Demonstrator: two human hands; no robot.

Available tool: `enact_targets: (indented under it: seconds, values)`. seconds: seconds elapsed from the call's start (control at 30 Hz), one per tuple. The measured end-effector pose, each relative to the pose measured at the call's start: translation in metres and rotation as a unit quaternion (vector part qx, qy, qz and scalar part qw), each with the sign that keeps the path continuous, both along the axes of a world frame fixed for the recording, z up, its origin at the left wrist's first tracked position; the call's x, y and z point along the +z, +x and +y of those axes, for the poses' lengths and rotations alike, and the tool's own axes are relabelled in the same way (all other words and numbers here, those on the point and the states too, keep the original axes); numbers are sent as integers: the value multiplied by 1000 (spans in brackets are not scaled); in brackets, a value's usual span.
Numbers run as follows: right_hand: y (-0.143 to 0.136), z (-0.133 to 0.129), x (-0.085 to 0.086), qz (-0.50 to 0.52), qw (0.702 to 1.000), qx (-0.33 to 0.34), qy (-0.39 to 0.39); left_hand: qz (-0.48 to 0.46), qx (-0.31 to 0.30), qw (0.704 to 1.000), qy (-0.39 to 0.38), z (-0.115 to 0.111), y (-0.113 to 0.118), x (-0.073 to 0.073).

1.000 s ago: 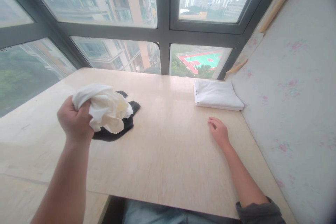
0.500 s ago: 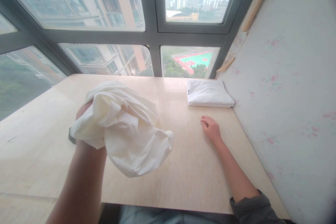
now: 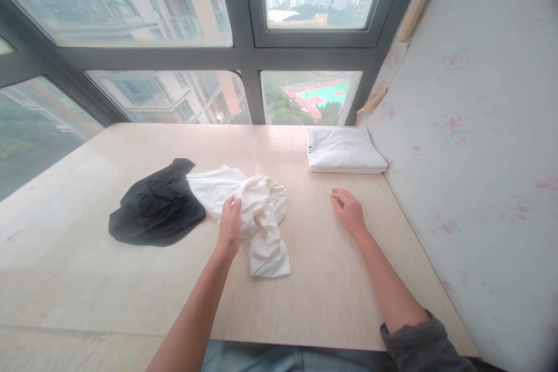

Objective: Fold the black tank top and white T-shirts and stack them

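A crumpled white garment (image 3: 265, 215) lies bunched on the table (image 3: 314, 279) near its middle, one end hanging toward me and another spread to the left. My left hand (image 3: 229, 226) grips it at its near left side, thumb up; some fingers are hidden by the cloth. Left of it is a crumpled black garment (image 3: 157, 209), touching or just under the white one's edge. My right hand (image 3: 349, 209) rests on the table to the right, fingers loosely bent with a gap at the thumb, holding nothing.
A folded stack of white cloth (image 3: 346, 151) lies at the back right, beyond my right hand. A flowered wallpaper wall (image 3: 471, 157) bounds the table on the right, and grey window frames (image 3: 253, 93) stand along the back.
The white garment, held up at the left before, is now down on the table further right, with my left hand on it. This uncovers the black garment. My right hand stays in place.
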State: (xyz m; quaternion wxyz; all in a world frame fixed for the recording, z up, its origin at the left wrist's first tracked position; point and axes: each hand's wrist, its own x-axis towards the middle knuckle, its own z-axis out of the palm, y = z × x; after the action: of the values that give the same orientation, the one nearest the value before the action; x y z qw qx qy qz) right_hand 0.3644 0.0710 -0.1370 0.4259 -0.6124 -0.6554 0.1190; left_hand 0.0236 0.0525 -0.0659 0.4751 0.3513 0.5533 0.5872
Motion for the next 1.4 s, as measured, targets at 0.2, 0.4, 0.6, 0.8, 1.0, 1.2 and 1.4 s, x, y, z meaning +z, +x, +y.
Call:
enact_targets:
  seconds: [0.2, 0.4, 0.6, 0.8, 1.0, 1.2, 1.4]
  values:
    - [2, -1, 0, -4, 1000, 6, 0, 330, -38, 943, 17, -37, -13, -1]
    - [-1, -2, 0, -11, 1000, 6, -3, 396, 28, 916, 58, -45, -23, 5]
    - [2, 1, 4, 23, 1000, -3, -13, 49, 45, 998, -10, -25, -39, 33]
    - [-31, -5, 16, 96, 994, 6, -53, 36, 47, 998, -29, -25, -51, 38]
    - [-140, -37, 56, 47, 963, 259, 49, 157, 36, 987, 3, -34, -60, 18]
    - [-204, -37, 81, -137, 935, 328, 14, 374, 132, 916, 56, -62, -57, 12]
    - [-198, -5, 99, -5, 966, 207, -153, 475, 32, 872, 114, -87, -30, -6]
